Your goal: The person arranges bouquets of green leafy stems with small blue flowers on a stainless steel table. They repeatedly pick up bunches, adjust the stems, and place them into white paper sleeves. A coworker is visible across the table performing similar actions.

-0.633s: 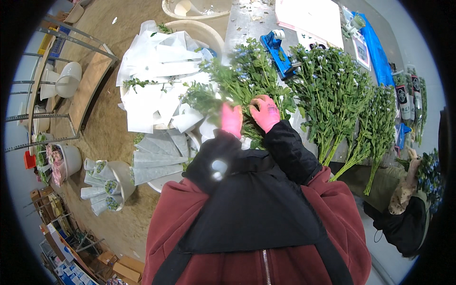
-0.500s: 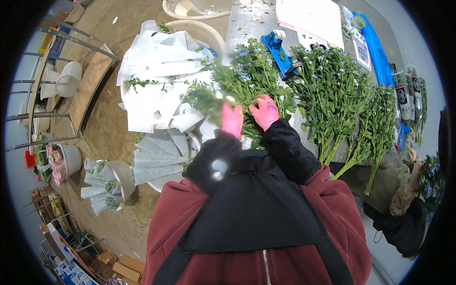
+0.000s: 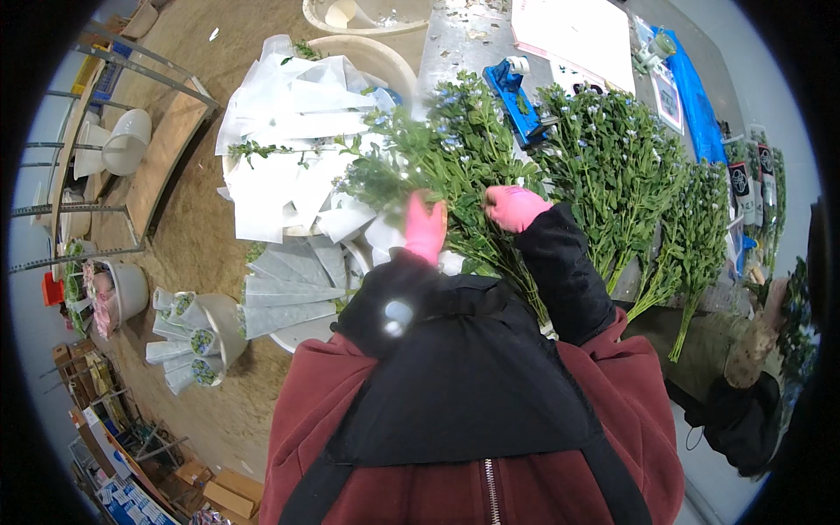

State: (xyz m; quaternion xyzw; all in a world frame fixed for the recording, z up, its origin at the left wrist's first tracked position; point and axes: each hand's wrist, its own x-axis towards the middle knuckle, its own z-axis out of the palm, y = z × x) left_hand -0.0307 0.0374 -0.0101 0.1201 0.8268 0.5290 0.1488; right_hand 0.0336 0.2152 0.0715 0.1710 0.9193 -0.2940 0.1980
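A loose bunch of leafy blue-flowered stems [image 3: 464,144] lies in front of me, its lower stems slanting down beside my right sleeve. My left hand [image 3: 425,231], in a pink glove, is closed around leafy stems at the bunch's left side; its fingertips are partly blurred. In a matching glove, my right hand [image 3: 514,208] has its fingers curled closed on stems at the bunch's right side. Just beyond stands a blue tape dispenser [image 3: 516,101]. Another pile of blue-flowered stems [image 3: 604,166] spreads to the right of my hands.
White wrapping sheets [image 3: 293,114] cover a tub on the left, above paper-wrapped bunches [image 3: 293,280]. The metal table [image 3: 464,44] extends away from me. A wheeled rack [image 3: 166,166] and a bucket of wrapped flowers [image 3: 227,328] stand on the floor. Another person's hand [image 3: 744,354] is at right.
My right hand has moved to the right, and lower stem ends now show beside its sleeve. My left hand stays almost in place. The person at right has shifted slightly.
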